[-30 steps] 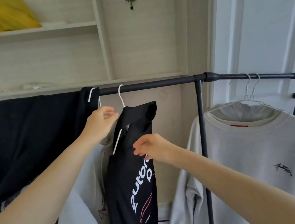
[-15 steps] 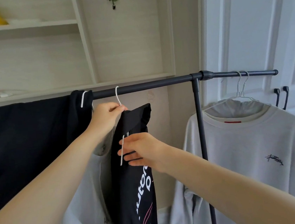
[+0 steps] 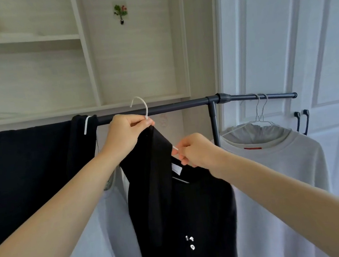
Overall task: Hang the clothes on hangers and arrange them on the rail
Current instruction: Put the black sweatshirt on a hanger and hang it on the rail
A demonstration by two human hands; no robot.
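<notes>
A black T-shirt [image 3: 184,211] hangs on a white hanger [image 3: 140,106] whose hook stands clear above the dark rail [image 3: 174,107], lifted off it. My left hand [image 3: 125,135] grips the hanger's neck just below the hook. My right hand [image 3: 196,150] pinches the hanger's white arm end at the shirt's collar. The shirt faces me, half of it folded over the hanger's left side. A white sweatshirt [image 3: 276,179] hangs on wire hangers at the rail's right end. Another pale shirt [image 3: 97,242] hangs behind my left arm.
Black cloth [image 3: 22,176] is draped over the rail's left part, with a white hanger tip showing in it. The rail's upright post [image 3: 214,125] stands right of my hands. Behind are wall shelves [image 3: 27,39] and a white door [image 3: 303,49] with dark handles.
The hanger with the black shirt has come off the rail and risen. The shirt has turned from edge-on to facing me, and my right hand moved up to the hanger's arm end.
</notes>
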